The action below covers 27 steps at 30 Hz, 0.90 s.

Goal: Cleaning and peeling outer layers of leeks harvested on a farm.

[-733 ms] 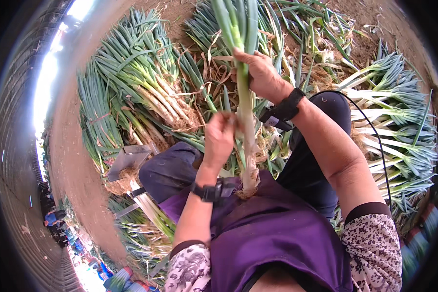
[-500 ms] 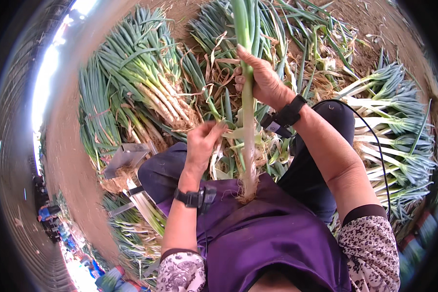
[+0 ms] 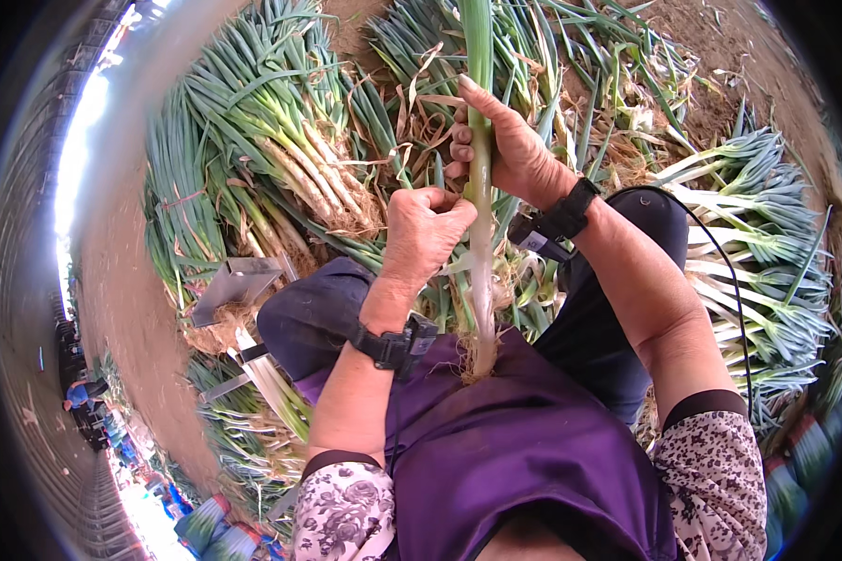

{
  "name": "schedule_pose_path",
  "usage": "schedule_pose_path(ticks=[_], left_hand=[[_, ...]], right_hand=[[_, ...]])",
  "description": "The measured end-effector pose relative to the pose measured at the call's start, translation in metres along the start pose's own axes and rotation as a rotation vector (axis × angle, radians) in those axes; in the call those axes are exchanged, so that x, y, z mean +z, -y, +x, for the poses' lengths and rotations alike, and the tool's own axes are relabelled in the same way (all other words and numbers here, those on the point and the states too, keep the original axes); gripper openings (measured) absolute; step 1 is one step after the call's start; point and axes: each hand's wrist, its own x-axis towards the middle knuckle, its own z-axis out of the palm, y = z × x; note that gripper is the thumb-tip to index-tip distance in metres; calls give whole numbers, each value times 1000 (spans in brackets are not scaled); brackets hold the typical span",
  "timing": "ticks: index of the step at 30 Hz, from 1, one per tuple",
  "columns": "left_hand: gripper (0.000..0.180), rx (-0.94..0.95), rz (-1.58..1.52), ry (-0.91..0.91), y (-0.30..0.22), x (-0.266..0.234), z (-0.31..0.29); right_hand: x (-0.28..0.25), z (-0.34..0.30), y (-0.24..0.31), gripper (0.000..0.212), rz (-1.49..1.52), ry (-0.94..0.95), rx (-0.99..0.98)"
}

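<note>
My right hand (image 3: 524,154) is wrapped round a long green onion (image 3: 480,252), its thumb lying up along the green part. The onion stands nearly upright, with its leaves running out past the top edge and its rooty end resting on my purple apron (image 3: 496,435). Close below, my left hand (image 3: 426,232) is closed in a pinch at the left side of the stalk. A small yellow-green bit of outer leaf shows at those fingertips. The stalk looks pale and smooth below the hands.
A pile of untrimmed green onions (image 3: 290,140) lies at the far left. Cleaned ones with white stalks (image 3: 720,243) are spread at the right. Stripped leaves (image 3: 617,112) litter the ground ahead. A metal piece (image 3: 239,290) stands beside my left knee (image 3: 313,309).
My left hand has moved up and to the right, from beside the onion to its stalk. The right hand keeps its hold, with the onion shifted slightly right. A loose leaf strip no longer hangs across the stalk.
</note>
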Motion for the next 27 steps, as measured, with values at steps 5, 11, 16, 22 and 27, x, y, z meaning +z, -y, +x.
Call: schedule_pose_path(ticks=[5,11,16,22,27], left_hand=[[15,239,-550,-132,65,33,3],[20,-23,-677,-117,61,40,0],[28,615,266,-163,62,54,-3],[20,261,75,30,41,39,-12],[19,188,57,-61,35,43,-24]], right_hand=[[-23,15,1,42,32,-59,-27],[-22,10,3,41,86,-307,-5],[-29,8,-1,43,-111,-306,-138],[-28,8,-2,48,-118,-302,-55],[-15,5,-4,46,-119,-275,-57]])
